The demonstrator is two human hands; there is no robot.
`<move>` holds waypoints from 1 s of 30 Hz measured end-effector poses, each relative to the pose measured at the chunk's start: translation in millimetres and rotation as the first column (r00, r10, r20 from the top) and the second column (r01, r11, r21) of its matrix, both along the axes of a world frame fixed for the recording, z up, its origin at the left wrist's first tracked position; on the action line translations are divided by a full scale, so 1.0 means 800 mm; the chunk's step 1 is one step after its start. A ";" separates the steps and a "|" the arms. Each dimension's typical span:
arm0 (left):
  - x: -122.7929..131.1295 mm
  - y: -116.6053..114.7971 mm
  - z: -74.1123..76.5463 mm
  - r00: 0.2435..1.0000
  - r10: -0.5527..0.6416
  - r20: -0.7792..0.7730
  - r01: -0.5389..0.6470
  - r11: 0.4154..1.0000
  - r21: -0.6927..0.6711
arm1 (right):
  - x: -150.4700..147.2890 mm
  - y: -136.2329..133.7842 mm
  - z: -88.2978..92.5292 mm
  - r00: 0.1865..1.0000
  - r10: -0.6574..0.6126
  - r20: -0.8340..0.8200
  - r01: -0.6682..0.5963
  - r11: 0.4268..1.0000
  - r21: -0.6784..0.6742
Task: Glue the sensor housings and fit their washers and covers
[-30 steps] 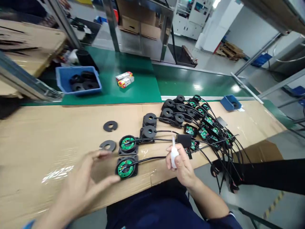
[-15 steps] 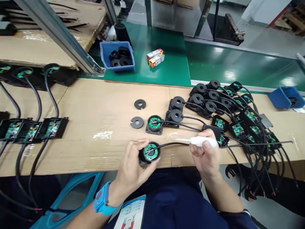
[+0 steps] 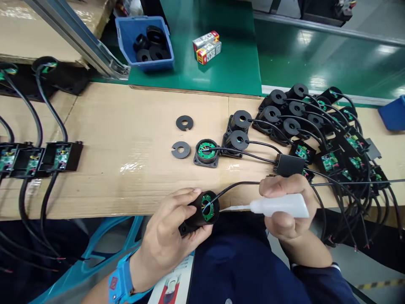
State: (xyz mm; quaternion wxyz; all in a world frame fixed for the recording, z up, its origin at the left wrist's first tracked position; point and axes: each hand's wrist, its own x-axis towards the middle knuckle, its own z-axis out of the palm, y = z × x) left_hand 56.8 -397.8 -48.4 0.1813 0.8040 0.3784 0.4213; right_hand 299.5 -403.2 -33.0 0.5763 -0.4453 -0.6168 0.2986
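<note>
My left hand (image 3: 172,230) is closed around a black round housing (image 3: 196,216), tilted so that its open end faces right. Inside it shows a green circuit board (image 3: 208,207) with thin wires and a black cable leading off to the right. Between the fingers of my right hand (image 3: 289,202) lies a white glue bottle (image 3: 280,205). Its thin nozzle (image 3: 236,208) points left, with the tip at or very near the housing's rim. Beyond my hands, another black housing (image 3: 206,153) with a green board lies face up, beside two notched black discs (image 3: 181,150).
Several cabled housings (image 3: 275,114) and open black boxes with boards (image 3: 330,162) crowd the right side. More boxes (image 3: 61,156) stand at left. Behind are a blue bin (image 3: 145,65) of black rings and small cartons (image 3: 209,50). A blue chair (image 3: 110,240) is below the bench edge.
My left hand has lifted and tilted the housing, turning its open end to the right. My right hand has brought the glue bottle lower, its nozzle now at the rim. The view has shifted.
</note>
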 end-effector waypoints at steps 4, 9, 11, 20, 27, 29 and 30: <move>-0.004 -0.005 0.002 1.000 -0.017 0.009 0.017 0.999 -0.037 | 0.001 0.001 0.012 0.996 0.034 0.078 -0.046 0.988 0.149; -0.004 -0.004 0.006 0.999 -0.031 -0.010 0.031 0.999 -0.035 | 0.002 0.003 0.014 0.983 0.070 0.167 -0.100 0.980 0.174; -0.003 -0.004 0.007 1.000 -0.026 -0.015 0.025 0.999 -0.043 | 0.003 0.002 0.011 0.982 0.075 0.175 -0.107 0.977 0.186; -0.004 -0.005 0.007 0.999 -0.022 -0.031 0.020 0.998 -0.065 | 0.002 0.004 0.012 0.977 0.080 0.199 -0.119 0.975 0.187; -0.004 -0.003 0.008 0.999 -0.039 -0.021 0.038 0.998 -0.058 | 0.001 0.005 0.012 0.978 0.088 0.190 -0.127 0.971 0.202; -0.004 -0.002 0.008 0.999 -0.044 -0.015 0.043 0.998 -0.054 | 0.001 0.006 0.011 0.980 0.071 0.186 -0.114 0.967 0.228; -0.004 -0.002 0.007 0.999 -0.047 -0.013 0.046 0.998 -0.052 | 0.001 0.007 0.011 0.981 0.063 0.186 -0.109 0.964 0.244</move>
